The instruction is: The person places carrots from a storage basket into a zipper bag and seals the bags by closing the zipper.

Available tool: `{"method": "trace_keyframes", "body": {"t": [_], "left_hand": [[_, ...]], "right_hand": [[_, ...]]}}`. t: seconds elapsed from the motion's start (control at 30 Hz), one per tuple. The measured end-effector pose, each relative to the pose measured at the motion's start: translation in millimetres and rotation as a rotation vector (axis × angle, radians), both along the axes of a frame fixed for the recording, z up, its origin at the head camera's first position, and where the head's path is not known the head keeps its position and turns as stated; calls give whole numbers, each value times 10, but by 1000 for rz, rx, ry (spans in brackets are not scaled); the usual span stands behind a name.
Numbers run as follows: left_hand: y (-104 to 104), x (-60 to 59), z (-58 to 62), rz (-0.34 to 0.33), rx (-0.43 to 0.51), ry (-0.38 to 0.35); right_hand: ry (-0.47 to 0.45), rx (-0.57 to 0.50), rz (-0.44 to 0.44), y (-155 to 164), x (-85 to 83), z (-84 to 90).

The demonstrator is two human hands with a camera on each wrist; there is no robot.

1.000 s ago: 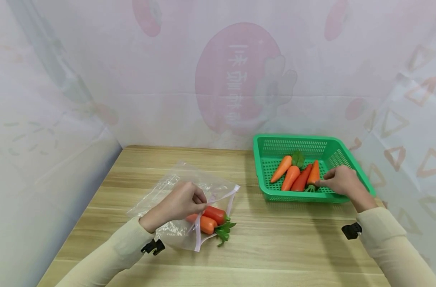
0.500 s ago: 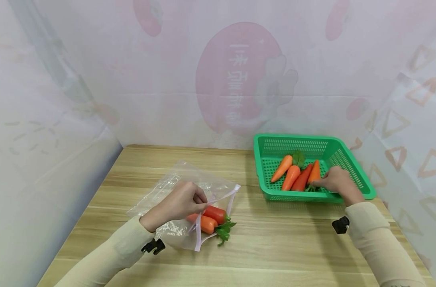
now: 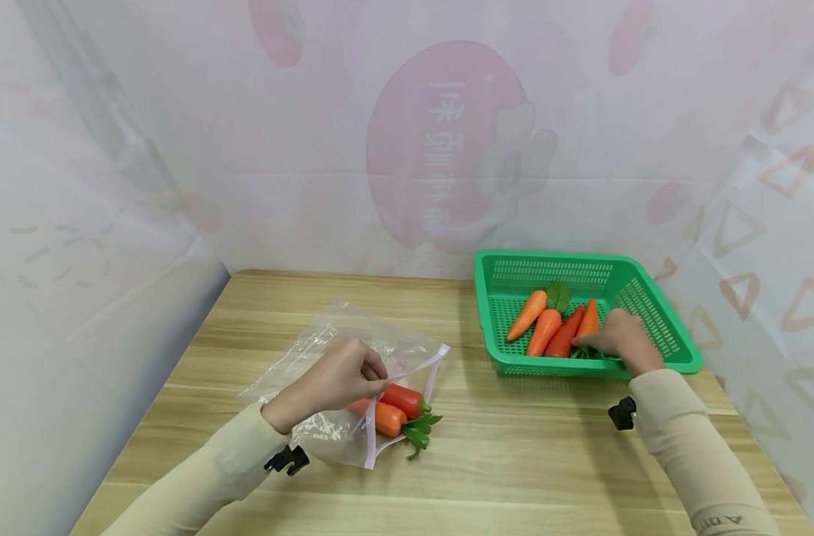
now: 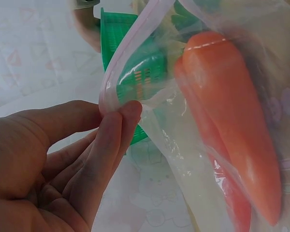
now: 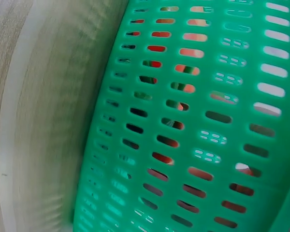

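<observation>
My left hand (image 3: 340, 376) pinches the zip edge of a clear plastic bag (image 3: 300, 350) between thumb and fingertips, holding the mouth raised. Inside lie an orange carrot (image 3: 388, 419) with green leaves sticking out and a red pepper-like vegetable (image 3: 405, 400); the left wrist view shows the carrot (image 4: 227, 116) through the film. My right hand (image 3: 624, 339) reaches into a green basket (image 3: 554, 260), its thumb across the leafy end of an orange carrot (image 3: 588, 318). Its other fingers are hidden there, and the basket wall (image 5: 193, 159) blocks the right wrist view.
Also in the basket are a red pepper-like vegetable (image 3: 565, 333), a reddish-orange carrot (image 3: 544, 332), another orange carrot (image 3: 527, 316) and a green leaf (image 3: 557, 296). The wooden table (image 3: 501, 454) meets a printed curtain (image 3: 300, 223) behind.
My right hand has shifted left inside the basket, its thumb now lying over the carrot's leafy end instead of beside it. The left hand and bag have stayed in place.
</observation>
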State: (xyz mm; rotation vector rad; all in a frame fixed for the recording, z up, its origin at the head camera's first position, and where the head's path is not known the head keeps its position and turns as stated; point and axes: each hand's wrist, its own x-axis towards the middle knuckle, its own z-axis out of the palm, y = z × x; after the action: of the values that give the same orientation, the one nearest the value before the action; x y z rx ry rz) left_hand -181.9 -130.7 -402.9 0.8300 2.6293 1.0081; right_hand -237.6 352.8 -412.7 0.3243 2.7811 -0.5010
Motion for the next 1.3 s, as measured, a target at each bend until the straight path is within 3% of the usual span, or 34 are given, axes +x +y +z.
{"method": "trace_keyframes", "body": {"t": [0.3,0.73,0.97,1.3], "left_hand": [[-12,-2,-6,-5,4,19],[-4,-19,-29,-9,10,-8],[-1,-18,-20,-7,8,-10],[-5,-24,-22,-13,22,-33]], "right_hand": [[4,-5,-19,-30,-23,-48],[3,-22,-48,1,-36,-52],[53,-7,-52,70,-42,-24],[111,-80,-74,126,-65,32]]}}
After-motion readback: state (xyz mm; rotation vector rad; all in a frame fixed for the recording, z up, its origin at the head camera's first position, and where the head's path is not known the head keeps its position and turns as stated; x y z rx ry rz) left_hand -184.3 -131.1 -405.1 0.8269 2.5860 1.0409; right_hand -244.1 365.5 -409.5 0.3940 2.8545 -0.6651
